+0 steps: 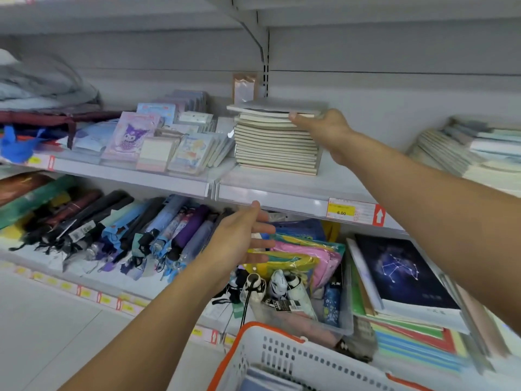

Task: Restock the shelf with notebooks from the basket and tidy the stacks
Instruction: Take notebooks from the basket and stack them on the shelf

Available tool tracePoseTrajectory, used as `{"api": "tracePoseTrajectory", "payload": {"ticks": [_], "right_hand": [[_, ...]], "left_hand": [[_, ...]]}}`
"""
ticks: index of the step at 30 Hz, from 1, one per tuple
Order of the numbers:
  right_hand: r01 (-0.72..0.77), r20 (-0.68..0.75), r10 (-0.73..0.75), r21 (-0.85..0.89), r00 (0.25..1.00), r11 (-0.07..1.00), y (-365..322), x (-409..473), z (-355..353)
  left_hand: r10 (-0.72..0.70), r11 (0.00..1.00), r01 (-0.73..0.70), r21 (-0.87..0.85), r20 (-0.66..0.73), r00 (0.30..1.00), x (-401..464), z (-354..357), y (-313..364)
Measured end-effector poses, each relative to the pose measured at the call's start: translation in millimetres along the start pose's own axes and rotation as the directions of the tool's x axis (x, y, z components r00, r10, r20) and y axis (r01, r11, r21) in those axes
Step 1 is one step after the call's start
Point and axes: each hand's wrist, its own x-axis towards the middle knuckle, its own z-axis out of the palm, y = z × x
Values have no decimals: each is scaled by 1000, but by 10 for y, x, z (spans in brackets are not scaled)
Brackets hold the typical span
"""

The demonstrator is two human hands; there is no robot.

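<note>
We're reaching our right hand (324, 131) to the notebook stack (277, 142) on the shelf (282, 190) at 12 o'clock, thumb pressing the top notebook (275, 108), grip holding its right edge. Our left hand (239, 238) is hovering w/ a wide, empty grip below the shelf lip. The basket (282, 359) is sitting at 6 o'clock w/ more notebooks inside. Umbrellas (112, 230) are lying at 9 o'clock.

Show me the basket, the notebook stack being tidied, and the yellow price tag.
basket (255, 352), head view, white side wall near the orange rim.
notebook stack (275, 145), head view, front page edges.
price tag (341, 212), head view, yellow middle.
</note>
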Motion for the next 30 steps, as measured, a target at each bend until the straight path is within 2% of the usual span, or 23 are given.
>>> {"api": "tracePoseTrajectory", "payload": {"ticks": [4, 8, 12, 15, 20, 21, 23, 24, 25, 26, 27, 28, 29, 30], "right_hand": [[-4, -128, -16, -151, 992, 989, -6, 136, 35], [9, -165, -47, -227, 985, 974, 4, 137, 71], [31, -137, -69, -261, 988, 965, -47, 131, 56], [9, -158, -44, -212, 987, 977, -53, 143, 34], [61, -244, -122, -243, 962, 968, -5, 73, -20], [103, -288, -175, -248, 941, 963, 11, -55, -98], [268, -399, -343, -233, 850, 935, 144, -599, -201], [357, -419, -406, -195, 812, 914, 330, -970, -173], [375, -367, -408, -161, 836, 913, 625, -1366, -68], [317, -219, -345, -155, 913, 936, 964, -1771, 78], [151, -8, -155, -203, 988, 968, 1435, -2187, 271], [-37, 190, 97, -294, 977, 955, 1865, -2582, 449], [-214, 308, 347, -392, 886, 895, 2250, -2940, 593], [-355, 346, 529, -453, 775, 817, 2586, -3241, 705]], "left_hand": [[4, 1000, -4, 3, -7, 1000, 20, -1, 20], [36, 999, -37, -16, -51, 998, 18, -17, 48], [76, 995, -83, -55, -121, 990, 34, -88, 19], [89, 993, -99, -70, -131, 987, 33, -143, 11], [97, 988, -112, -103, -138, 986, 13, -187, 36], [87, 991, -100, -94, -132, 987, 7, -190, 50], [77, 997, -75, 15, -95, 993, -2, -198, 52], [76, 989, -69, 130, -55, 996, 7, -215, 10], [80, 955, -80, 284, 11, 997, 8, -225, -46], [75, 880, -117, 461, 109, 991, 13, -241, -121], [48, 754, -180, 631, 221, 974, 3, -248, -201], [-13, 591, -252, 766, 322, 947, -9, -251, -273], [-103, 416, -313, 853, 387, 917, -30, -243, -347], [-201, 275, -355, 893, 414, 888, -35, -233, -421]]}}
